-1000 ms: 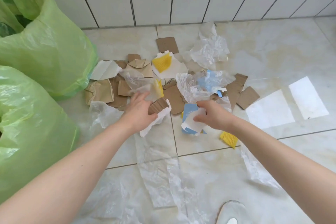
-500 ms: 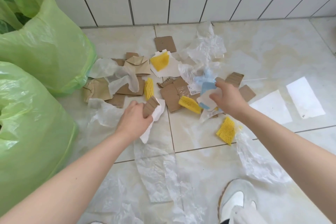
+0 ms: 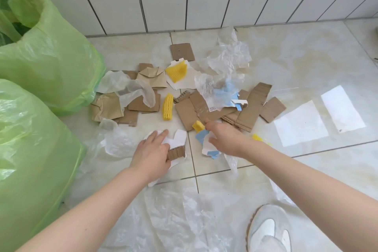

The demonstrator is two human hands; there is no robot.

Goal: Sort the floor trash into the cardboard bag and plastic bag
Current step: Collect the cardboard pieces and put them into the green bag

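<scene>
On the tiled floor [image 3: 306, 63] by the wall, trash lies mixed, 2 green bags [image 3: 41, 67] waiting at my left. My left hand [image 3: 151, 153] grips a cardboard strip [image 3: 177, 152] with white paper; my right hand [image 3: 225, 139] pinches blue-white scraps [image 3: 206, 145], probably gathering like materials before bagging.

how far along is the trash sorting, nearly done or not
Not nearly. Done: the two green bags already bulge, though their contents are hard to tell. In hand: the left hand holds a corrugated cardboard scrap with white paper; the right hand reaches by a yellow foam piece. Left: cardboard pieces, clear plastic film and more foam still litter the floor.
</scene>
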